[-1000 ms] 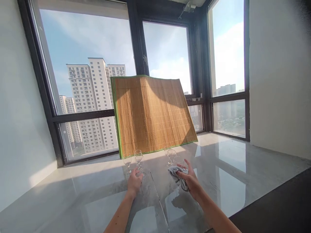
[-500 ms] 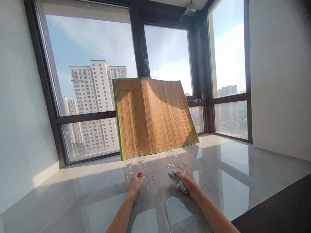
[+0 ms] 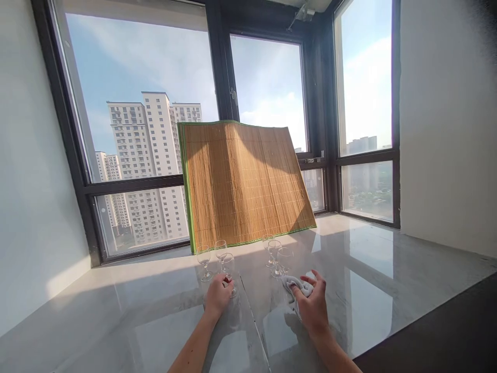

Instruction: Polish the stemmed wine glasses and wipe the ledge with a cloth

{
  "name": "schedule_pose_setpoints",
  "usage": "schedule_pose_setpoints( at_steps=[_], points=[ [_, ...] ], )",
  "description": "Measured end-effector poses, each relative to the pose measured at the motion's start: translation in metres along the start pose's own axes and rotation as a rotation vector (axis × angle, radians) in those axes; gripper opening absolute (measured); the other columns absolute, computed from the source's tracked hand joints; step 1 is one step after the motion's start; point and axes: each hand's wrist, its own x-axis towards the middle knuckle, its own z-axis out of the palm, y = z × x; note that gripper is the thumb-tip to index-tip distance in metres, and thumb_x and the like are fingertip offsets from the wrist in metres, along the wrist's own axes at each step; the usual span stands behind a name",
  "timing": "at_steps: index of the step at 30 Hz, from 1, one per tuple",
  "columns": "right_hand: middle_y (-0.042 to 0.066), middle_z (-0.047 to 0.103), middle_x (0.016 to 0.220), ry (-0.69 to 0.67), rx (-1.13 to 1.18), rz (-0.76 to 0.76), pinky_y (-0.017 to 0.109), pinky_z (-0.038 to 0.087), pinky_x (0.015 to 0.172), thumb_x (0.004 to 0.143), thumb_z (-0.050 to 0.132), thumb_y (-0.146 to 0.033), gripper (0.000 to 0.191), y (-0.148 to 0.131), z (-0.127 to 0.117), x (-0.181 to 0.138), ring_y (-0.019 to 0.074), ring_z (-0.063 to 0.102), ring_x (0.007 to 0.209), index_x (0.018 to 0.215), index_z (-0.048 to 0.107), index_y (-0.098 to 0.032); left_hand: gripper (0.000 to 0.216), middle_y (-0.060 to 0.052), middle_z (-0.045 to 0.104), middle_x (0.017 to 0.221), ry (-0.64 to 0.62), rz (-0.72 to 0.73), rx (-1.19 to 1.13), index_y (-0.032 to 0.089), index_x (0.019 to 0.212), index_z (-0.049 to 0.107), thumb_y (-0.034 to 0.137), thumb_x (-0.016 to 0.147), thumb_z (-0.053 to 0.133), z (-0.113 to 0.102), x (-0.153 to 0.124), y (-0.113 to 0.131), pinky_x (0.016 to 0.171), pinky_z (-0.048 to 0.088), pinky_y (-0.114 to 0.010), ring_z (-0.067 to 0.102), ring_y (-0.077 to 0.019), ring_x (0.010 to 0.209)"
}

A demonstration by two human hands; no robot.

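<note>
My left hand (image 3: 220, 294) has its fingers closed around the lower part of a clear stemmed glass (image 3: 227, 263), which stands upright over the grey slab. Just behind it are two more stemmed glasses, one at the left (image 3: 204, 256) and one farther back (image 3: 221, 249). In my right hand (image 3: 312, 303) is a crumpled grey cloth (image 3: 292, 284), gripped by the thumb while some fingers stick out. Left of and beyond the cloth stand several clear glasses, among them a near glass (image 3: 286, 257) and a middle glass (image 3: 274, 251). Their edges are faint against the shiny surface.
A bamboo mat (image 3: 248, 186) with green edging leans against the dark window frame (image 3: 223, 67) behind the glasses. The glossy grey slab (image 3: 155, 305) has a dark seam down its middle and ends at a front edge on the right. White walls flank both sides.
My right hand has drawn the cloth to the right, away from the right-hand glasses. At my left hand, the held glass now shows more plainly above the fingers. The view has shifted slightly.
</note>
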Motion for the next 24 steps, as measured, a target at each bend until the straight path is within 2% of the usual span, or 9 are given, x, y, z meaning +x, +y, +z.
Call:
schedule_pose_setpoints(
  at_steps=[3, 6, 9, 12, 14, 18, 24],
  points=[
    [0.005, 0.063, 0.101, -0.131, 0.016, -0.061, 0.032, 0.050, 0.066, 0.070, 0.071, -0.047, 0.070, -0.016, 0.017, -0.014, 0.0212, 0.062, 0.074, 0.131, 0.046, -0.024, 0.016, -0.006, 0.067, 0.081, 0.046, 0.113, -0.005, 0.020, 0.077, 0.064, 0.031, 0.084, 0.053, 0.002, -0.005, 0.009, 0.072, 0.042, -0.029, 0.061, -0.0206, 0.077],
    [0.002, 0.063, 0.090, -0.254, -0.005, -0.177, 0.030, 0.048, 0.065, 0.072, 0.066, -0.034, 0.055, -0.028, 0.055, -0.022, 0.0185, 0.059, 0.068, 0.123, 0.051, -0.023, 0.017, -0.008, 0.067, 0.084, 0.075, 0.170, 0.015, 0.020, 0.082, 0.065, 0.028, 0.086, 0.050, 0.003, -0.008, 0.014, 0.076, 0.042, -0.030, 0.062, -0.0222, 0.084],
    [0.002, 0.064, 0.089, -0.338, -0.033, -0.393, 0.030, 0.047, 0.071, 0.074, 0.057, -0.021, 0.050, -0.025, 0.094, -0.024, 0.0183, 0.060, 0.072, 0.124, 0.050, -0.023, 0.020, -0.008, 0.069, 0.088, 0.056, 0.201, 0.057, 0.020, 0.089, 0.067, 0.021, 0.087, 0.047, -0.001, -0.009, 0.015, 0.077, 0.042, -0.031, 0.061, -0.0220, 0.085],
    [0.002, 0.067, 0.093, -0.386, -0.075, -0.524, 0.031, 0.047, 0.074, 0.078, 0.052, -0.017, 0.048, -0.011, 0.115, -0.026, 0.0203, 0.064, 0.076, 0.124, 0.052, -0.027, 0.025, -0.009, 0.070, 0.089, 0.067, 0.223, 0.155, 0.021, 0.089, 0.072, 0.017, 0.085, 0.048, -0.007, -0.011, 0.016, 0.082, 0.040, -0.034, 0.059, -0.0244, 0.089],
    [0.003, 0.069, 0.094, -0.414, -0.130, -0.558, 0.032, 0.046, 0.072, 0.081, 0.051, -0.019, 0.044, -0.001, 0.117, -0.026, 0.0222, 0.065, 0.078, 0.124, 0.054, -0.028, 0.027, -0.009, 0.070, 0.090, 0.077, 0.233, 0.238, 0.023, 0.090, 0.075, 0.018, 0.085, 0.049, -0.012, -0.013, 0.019, 0.086, 0.039, -0.037, 0.057, -0.0263, 0.092],
    [0.004, 0.070, 0.097, -0.397, -0.183, -0.564, 0.033, 0.045, 0.075, 0.082, 0.050, -0.018, 0.045, 0.004, 0.105, -0.022, 0.0246, 0.066, 0.084, 0.126, 0.054, -0.029, 0.030, -0.008, 0.068, 0.093, 0.072, 0.273, 0.354, 0.025, 0.092, 0.076, 0.017, 0.085, 0.048, -0.015, -0.017, 0.028, 0.092, 0.037, -0.040, 0.052, -0.0276, 0.100],
    [0.005, 0.069, 0.097, -0.315, -0.341, -0.556, 0.032, 0.044, 0.072, 0.085, 0.045, -0.019, 0.046, -0.002, 0.091, -0.012, 0.0238, 0.065, 0.083, 0.131, 0.045, -0.024, 0.030, -0.007, 0.065, 0.099, -0.032, 0.267, 0.326, 0.022, 0.083, 0.075, 0.009, 0.078, 0.048, -0.011, -0.018, 0.028, 0.091, 0.038, -0.035, 0.052, -0.0232, 0.099]
  ],
)
